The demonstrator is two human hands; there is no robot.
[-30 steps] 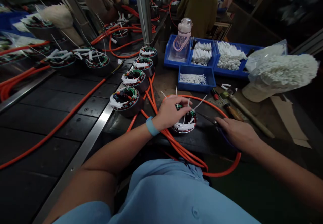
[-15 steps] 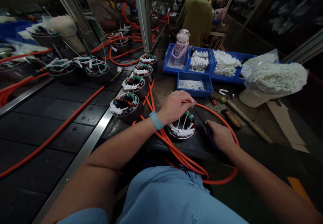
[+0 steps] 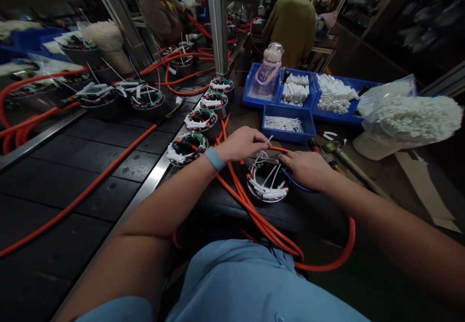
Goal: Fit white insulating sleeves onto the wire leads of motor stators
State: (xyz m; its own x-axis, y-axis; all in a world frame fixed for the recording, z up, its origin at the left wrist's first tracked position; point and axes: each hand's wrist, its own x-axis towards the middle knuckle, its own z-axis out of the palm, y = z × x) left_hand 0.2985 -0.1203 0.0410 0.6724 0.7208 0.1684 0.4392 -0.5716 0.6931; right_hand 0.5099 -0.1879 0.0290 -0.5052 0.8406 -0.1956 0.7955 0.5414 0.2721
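A round wound motor stator (image 3: 268, 181) with white sleeves and cable ties lies on the dark bench in front of me. My left hand (image 3: 242, 144), with a blue wristband, is closed in a pinch on a white cable tie (image 3: 267, 142) sticking up at the stator's far rim. My right hand (image 3: 307, 168) rests at the stator's right rim, fingers curled round a blue-handled tool (image 3: 296, 184) whose tip points at the same spot. Orange hoses (image 3: 254, 210) loop round the stator.
Several more stators (image 3: 188, 146) stand in a row along the conveyor (image 3: 90, 157) edge to the left. Blue bins (image 3: 286, 118) with white ties and sleeves, a bottle (image 3: 269, 66), hand tools (image 3: 339, 153) and bags of white parts (image 3: 410, 118) lie beyond. Other people work at the back.
My right hand has moved left and up from the bench to the stator's right rim. My left hand has lifted off the stator's top and now pinches a tie at its far rim.
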